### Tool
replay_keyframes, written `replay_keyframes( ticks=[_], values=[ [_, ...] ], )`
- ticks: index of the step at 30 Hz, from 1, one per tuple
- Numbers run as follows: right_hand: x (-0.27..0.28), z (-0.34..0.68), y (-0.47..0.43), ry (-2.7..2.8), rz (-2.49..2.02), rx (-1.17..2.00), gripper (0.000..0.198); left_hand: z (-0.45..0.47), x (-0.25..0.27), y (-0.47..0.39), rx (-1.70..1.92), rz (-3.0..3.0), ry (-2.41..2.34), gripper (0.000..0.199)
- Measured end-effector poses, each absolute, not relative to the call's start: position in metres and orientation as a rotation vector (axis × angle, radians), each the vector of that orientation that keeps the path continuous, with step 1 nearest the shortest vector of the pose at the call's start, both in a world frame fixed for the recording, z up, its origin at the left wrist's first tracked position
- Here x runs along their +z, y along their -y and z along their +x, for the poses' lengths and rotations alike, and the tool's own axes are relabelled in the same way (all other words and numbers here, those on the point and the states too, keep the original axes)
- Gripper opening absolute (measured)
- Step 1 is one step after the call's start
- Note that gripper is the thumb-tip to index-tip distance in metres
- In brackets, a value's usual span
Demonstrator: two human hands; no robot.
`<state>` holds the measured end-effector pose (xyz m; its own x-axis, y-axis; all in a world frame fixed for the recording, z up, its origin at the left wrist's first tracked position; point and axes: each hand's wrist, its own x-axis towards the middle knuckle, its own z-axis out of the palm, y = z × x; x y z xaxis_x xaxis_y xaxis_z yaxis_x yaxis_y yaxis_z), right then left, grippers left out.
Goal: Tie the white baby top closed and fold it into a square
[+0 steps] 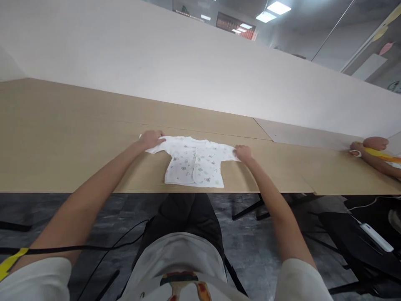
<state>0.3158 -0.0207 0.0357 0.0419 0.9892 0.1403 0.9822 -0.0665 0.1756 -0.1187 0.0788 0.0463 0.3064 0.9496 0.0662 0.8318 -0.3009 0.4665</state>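
A small white baby shirt point(194, 163) with little printed figures lies spread on the wooden table point(94, 138), its neckline toward the wall and its hem near the table's front edge. My left hand point(152, 139) grips the end of the sleeve on the left, fingers closed on the cloth. At the opposite sleeve, my right hand point(243, 153) is closed around the cuff. Both sleeves are stretched out sideways, and an overlapping front edge runs down the middle of the shirt.
A white partition point(200, 79) rises behind the table. At the far right, another person's arm point(379, 163) rests on the tabletop beside a rounded, skin-coloured object point(376, 143). Below stands a black chair point(351, 234) with a white power strip point(376, 237). A black cable point(94, 247) crosses my left arm.
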Motion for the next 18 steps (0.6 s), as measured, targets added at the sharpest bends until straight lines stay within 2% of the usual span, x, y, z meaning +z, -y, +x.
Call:
replay_keyframes(
  ticks=[3,5,8,11,15,18],
  values=[
    [0.082,0.323,0.015,-2.080,2.318,0.487,0.033,-0.123,0.096,-0.079,0.625,2.220,-1.633,0.086],
    [0.110,0.331,0.017,-2.034,2.412,0.714,0.038,-0.131,0.125,-0.073,0.752,2.187,-1.681,0.086],
    [0.126,0.341,0.029,-1.992,2.465,0.988,0.043,-0.147,0.139,-0.057,0.873,2.184,-1.740,0.081],
    [0.106,0.345,0.050,-2.078,2.344,0.950,0.036,-0.166,0.115,-0.036,0.766,2.257,-1.654,0.070],
    [0.050,0.343,0.084,-2.155,2.321,0.732,0.025,-0.191,0.061,-0.004,0.523,2.300,-1.496,0.050],
    [0.013,0.344,0.104,-2.132,2.506,0.614,0.023,-0.202,0.031,0.020,0.587,2.248,-1.607,0.052]
  ],
)
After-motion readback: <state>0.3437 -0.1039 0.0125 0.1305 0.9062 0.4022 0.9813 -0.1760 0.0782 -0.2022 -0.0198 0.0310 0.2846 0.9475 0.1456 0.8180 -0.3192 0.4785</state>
